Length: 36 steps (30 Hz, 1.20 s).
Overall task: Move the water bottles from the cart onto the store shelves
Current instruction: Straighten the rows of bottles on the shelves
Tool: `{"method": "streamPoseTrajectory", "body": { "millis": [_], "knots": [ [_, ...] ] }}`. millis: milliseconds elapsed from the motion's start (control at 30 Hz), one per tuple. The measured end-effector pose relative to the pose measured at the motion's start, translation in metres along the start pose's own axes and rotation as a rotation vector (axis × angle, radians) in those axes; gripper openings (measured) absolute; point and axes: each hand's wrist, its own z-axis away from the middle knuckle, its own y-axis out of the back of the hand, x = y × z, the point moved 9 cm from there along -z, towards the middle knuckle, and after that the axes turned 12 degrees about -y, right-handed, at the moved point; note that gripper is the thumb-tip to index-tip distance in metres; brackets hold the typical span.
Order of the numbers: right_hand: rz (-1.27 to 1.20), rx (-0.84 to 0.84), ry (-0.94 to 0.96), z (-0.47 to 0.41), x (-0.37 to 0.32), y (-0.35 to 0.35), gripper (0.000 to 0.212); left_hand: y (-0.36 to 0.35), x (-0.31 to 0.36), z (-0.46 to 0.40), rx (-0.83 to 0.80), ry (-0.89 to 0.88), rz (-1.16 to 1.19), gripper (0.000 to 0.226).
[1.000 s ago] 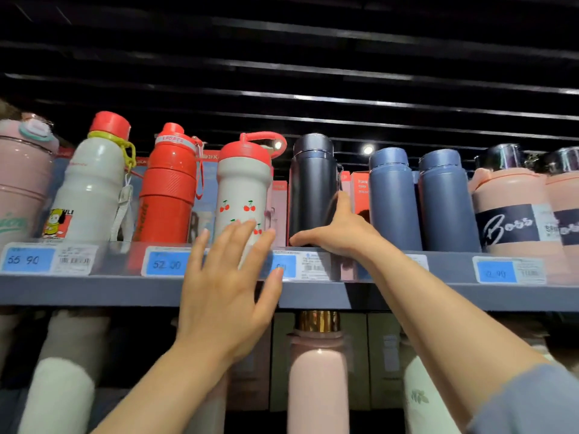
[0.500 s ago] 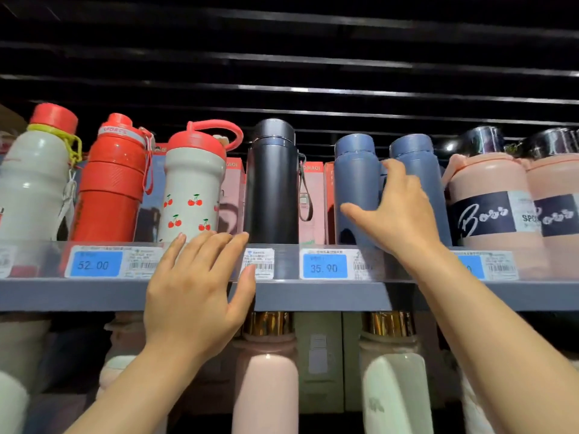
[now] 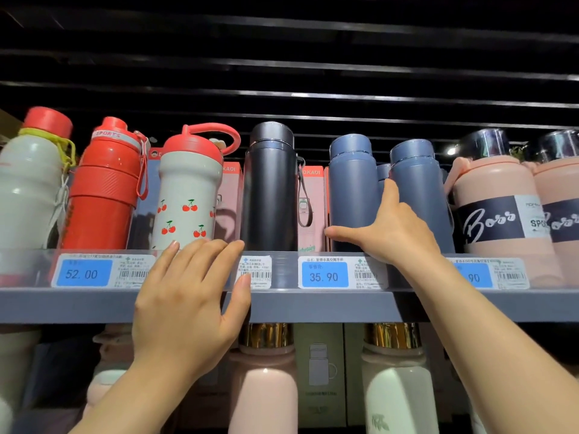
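Top shelf [image 3: 313, 305] carries 8 bottles in front, all upright: grey-white w/ red cap [image 3: 28, 189], cut at left edge; red "SPORTS" bottle [image 3: 103, 189]; white cherry-print bottle [image 3: 188, 198] w/ red loop lid; black flask [image 3: 271, 189] w/ wrist strap; 2 slate-blue flasks, left one [image 3: 352, 189] and right one [image 3: 418, 189]; 2 pink "Boss" bottles w/ shiny caps, nearer one [image 3: 498, 211], second [image 3: 560, 208] cut at right edge. A 3rd blue cap peeks btwn the two blue flasks, mostly hidden. Pink boxes [image 3: 310, 202] stand behind the row, count unclear.

Blue flasks: matte, cylindrical, stepped screw lids, standing just beside each other at shelf front.

Right hand [image 3: 388, 230] grips the left blue flask low down, thumb across its front, fingers reaching into the gap btwn the pair; fingertips hidden. Left hand [image 3: 191, 296] is released, fingers straight, palm flat on shelf edge over the price strip, holding nothing.

3 price tags: "52.00" [image 3: 84, 273], "35.90" [image 3: 325, 275], and one partly covered by right forearm, only "90" legible. Another tag sits mostly behind left hand.

Lower shelf: pink bottle [image 3: 264, 389] and white bottle [image 3: 398, 393] w/ gold collars, box [image 3: 319, 371] btwn; the rest is dim, hard to count.
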Motion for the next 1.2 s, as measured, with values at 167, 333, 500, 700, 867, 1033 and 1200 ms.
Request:
{"method": "streamPoseTrajectory", "body": {
  "millis": [167, 333, 500, 700, 867, 1033, 1200],
  "knots": [
    [-0.027, -0.085, 0.005, 0.003, -0.001, -0.003, 0.118, -0.001, 0.000, 0.000, -0.011, -0.002, 0.003, 0.048],
    [-0.102, -0.151, -0.004, 0.003, 0.002, -0.001, 0.108, -0.001, -0.001, 0.001, -0.015, -0.002, 0.008, 0.049],
    [0.003, -0.050, -0.007, 0.008, 0.002, 0.001, 0.126, -0.002, -0.001, 0.001, -0.028, 0.004, 0.023, 0.049],
    [0.034, -0.100, -0.007, 0.008, 0.001, -0.003, 0.124, -0.001, -0.001, 0.001, -0.017, -0.003, 0.033, 0.047],
    [0.018, -0.111, -0.005, 0.006, 0.002, -0.003, 0.122, 0.000, -0.001, 0.001, -0.010, -0.004, 0.036, 0.047],
    [0.044, -0.095, 0.015, 0.010, 0.000, -0.004, 0.123, 0.000, -0.001, 0.002, -0.004, 0.000, 0.028, 0.047],
    [0.037, -0.084, 0.043, 0.014, -0.002, 0.000, 0.119, -0.001, -0.001, 0.002, -0.012, -0.001, 0.025, 0.048]
  ]
}}
